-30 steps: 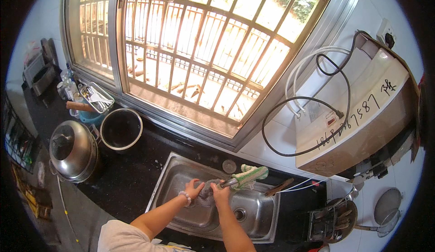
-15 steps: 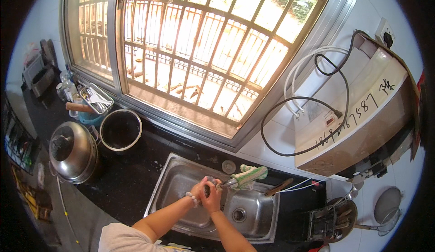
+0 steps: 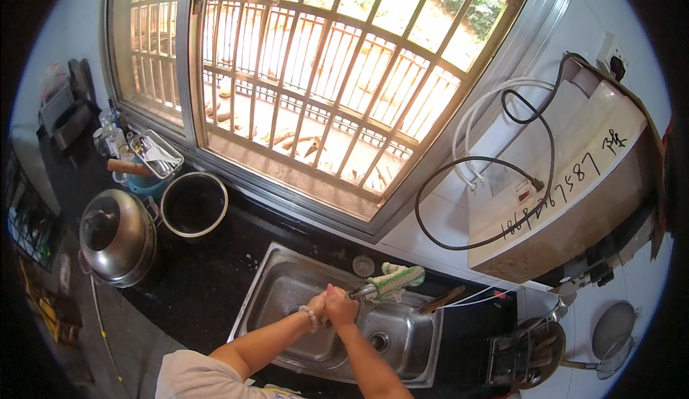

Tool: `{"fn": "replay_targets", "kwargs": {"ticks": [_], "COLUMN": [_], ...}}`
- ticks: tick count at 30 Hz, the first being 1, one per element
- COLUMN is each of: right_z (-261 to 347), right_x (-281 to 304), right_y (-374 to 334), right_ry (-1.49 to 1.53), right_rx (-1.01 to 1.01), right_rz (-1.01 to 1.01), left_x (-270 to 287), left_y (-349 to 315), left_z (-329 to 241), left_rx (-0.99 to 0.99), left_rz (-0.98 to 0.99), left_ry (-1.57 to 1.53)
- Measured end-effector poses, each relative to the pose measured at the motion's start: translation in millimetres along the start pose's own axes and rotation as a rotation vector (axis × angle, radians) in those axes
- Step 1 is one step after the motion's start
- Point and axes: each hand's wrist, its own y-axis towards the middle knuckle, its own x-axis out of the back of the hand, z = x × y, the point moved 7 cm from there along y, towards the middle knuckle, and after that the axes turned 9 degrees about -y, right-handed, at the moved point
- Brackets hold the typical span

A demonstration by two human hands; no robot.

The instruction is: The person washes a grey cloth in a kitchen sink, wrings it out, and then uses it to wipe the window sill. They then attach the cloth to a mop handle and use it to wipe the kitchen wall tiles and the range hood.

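Over sink (image 3: pixel 301 281), clasped grip (image 3: pixel 332 307), grey cloth hidden inside

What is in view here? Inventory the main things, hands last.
Sink: one, silver, set in counter
Counter: one, black, below window
Faucet: one, silver, over sink
Striped cloth: one, green and white, on faucet
Lidded pot: one, silver, left counter
Open pot: one, dark with pale rim, beside lidded pot
Tray: one, silver, behind open pot
Barred window: one, grey-framed, behind counter
Appliance: one, white and brown, right wall
Cable: one, black, by appliance
Bracelet: one, pale, left wrist
Left hand: one, bare, over sink
Right hand: one, bare, against left; contents hidden
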Motion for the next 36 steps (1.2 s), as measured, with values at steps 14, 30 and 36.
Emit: {"fn": "replay_targets", "kwargs": {"ticks": [14,30,36], "right_z": [-79,6,-12], "right_x": [-63,33,8], "right_y": [-17,-9,-6], "right_ry": [1.067,0.149,0.107], "right_rx": [-1.022,-0.096,-0.264], "right_rz": [0.006,-0.137,0.088], "left_x": [-17,-7,7], "left_y": [-4,23,40], "left_z": [-32,-31,-19], "left_rx": [-0.535,-0.530,-0.636], "left_rz": [0.330,0.168,0.096], "left_ry": [0.505,0.338,0.579]}}
